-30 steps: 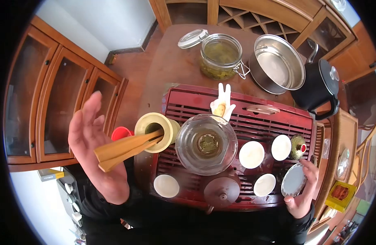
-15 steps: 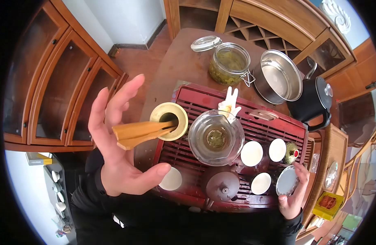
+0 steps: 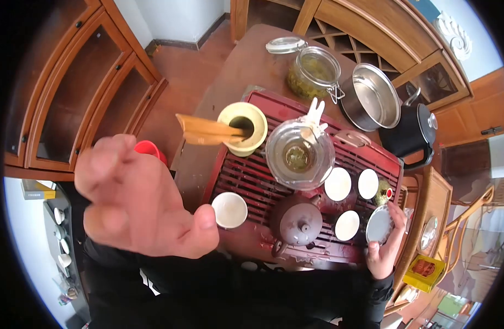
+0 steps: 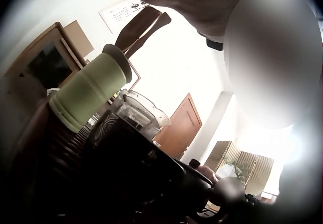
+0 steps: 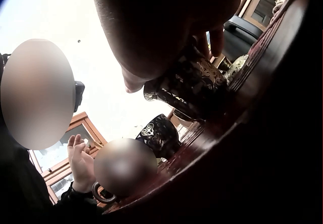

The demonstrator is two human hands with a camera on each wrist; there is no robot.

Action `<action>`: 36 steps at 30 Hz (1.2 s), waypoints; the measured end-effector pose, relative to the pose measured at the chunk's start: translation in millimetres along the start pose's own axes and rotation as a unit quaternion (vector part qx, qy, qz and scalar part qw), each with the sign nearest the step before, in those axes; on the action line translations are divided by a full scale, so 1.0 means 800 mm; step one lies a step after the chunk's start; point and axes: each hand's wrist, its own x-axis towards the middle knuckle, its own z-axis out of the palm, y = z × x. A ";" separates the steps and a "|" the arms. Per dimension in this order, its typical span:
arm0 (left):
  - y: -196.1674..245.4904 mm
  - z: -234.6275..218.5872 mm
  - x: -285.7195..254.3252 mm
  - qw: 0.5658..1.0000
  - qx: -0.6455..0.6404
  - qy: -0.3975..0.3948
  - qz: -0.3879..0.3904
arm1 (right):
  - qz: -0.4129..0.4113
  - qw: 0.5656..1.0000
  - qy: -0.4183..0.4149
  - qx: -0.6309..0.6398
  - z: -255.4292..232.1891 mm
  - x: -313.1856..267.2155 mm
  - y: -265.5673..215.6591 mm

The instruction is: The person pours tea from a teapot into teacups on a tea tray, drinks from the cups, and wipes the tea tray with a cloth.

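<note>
The left hand (image 3: pixel 145 200) is up at the left of the head picture, its fingers loosely bent and holding nothing, with a white cup (image 3: pixel 230 210) showing just beside its thumb. At the lower right, the right hand (image 3: pixel 386 249) grips the wide cup (image 3: pixel 378 223) between thumb and fingers. A brown teapot (image 3: pixel 300 223) sits on the red tray (image 3: pixel 252 239), low in the middle.

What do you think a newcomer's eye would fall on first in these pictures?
Probably the person's left hand, which looms large at the left of the head view, blurred and with nothing visible in its grasp. Next might come the pale yellow-green holder just beyond it, with wooden utensils leaning out to the left. The clear glass bowl stands out too, just right of that holder.
</note>
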 end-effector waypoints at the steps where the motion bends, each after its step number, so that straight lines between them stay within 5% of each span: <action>1: 0.002 0.002 -0.005 1.000 -0.004 0.000 -0.005 | -0.008 1.000 0.007 -0.005 0.001 0.000 -0.001; 3: 0.004 0.007 -0.006 0.986 -0.103 -0.003 0.127 | -0.004 1.000 0.015 0.001 0.003 -0.001 -0.002; 4: 0.022 0.024 -0.006 0.982 -0.147 0.012 0.115 | -0.004 1.000 0.018 0.004 0.004 -0.001 -0.003; 5: 0.049 0.010 -0.024 0.986 -0.151 -0.054 0.044 | -0.003 1.000 0.020 0.007 0.005 -0.001 -0.004; 7: 0.029 0.002 0.021 0.929 -0.104 -0.283 0.215 | 0.003 1.000 0.022 -0.002 0.005 0.001 -0.008; 9: 0.040 0.012 0.014 0.895 -0.114 -0.383 0.196 | -0.032 0.998 0.035 -0.029 0.006 0.002 -0.007; 13: 0.052 0.038 -0.010 0.892 -0.096 -0.427 0.111 | -0.040 0.996 0.085 0.005 0.009 0.001 -0.008; 19: 0.050 0.040 -0.008 0.876 -0.099 -0.462 0.094 | -0.049 0.986 0.160 0.010 0.011 -0.010 -0.008; 22: 0.041 0.035 0.000 0.879 -0.116 -0.455 0.081 | -0.186 0.934 0.278 0.127 0.022 -0.045 -0.008; 24: 0.037 0.034 0.003 0.889 -0.139 -0.432 0.062 | -0.258 0.938 0.115 0.201 0.010 -0.033 -0.054; 26: 0.035 0.035 0.004 0.898 -0.152 -0.410 0.056 | -0.228 0.906 -0.048 0.352 0.028 -0.033 -0.077; 29: 0.036 0.032 0.005 0.906 -0.173 -0.384 0.039 | 0.035 0.808 -0.306 0.503 0.039 -0.041 -0.096; 32: 0.034 0.030 0.003 0.914 -0.181 -0.362 0.030 | 0.096 0.719 -0.402 0.559 0.061 -0.041 -0.110; 33: 0.033 0.029 0.002 0.915 -0.180 -0.360 0.024 | 0.097 0.718 -0.405 0.557 0.065 -0.041 -0.114; 36: 0.034 0.029 0.000 0.924 -0.177 -0.339 0.001 | 0.169 0.617 -0.432 0.636 0.083 -0.047 -0.121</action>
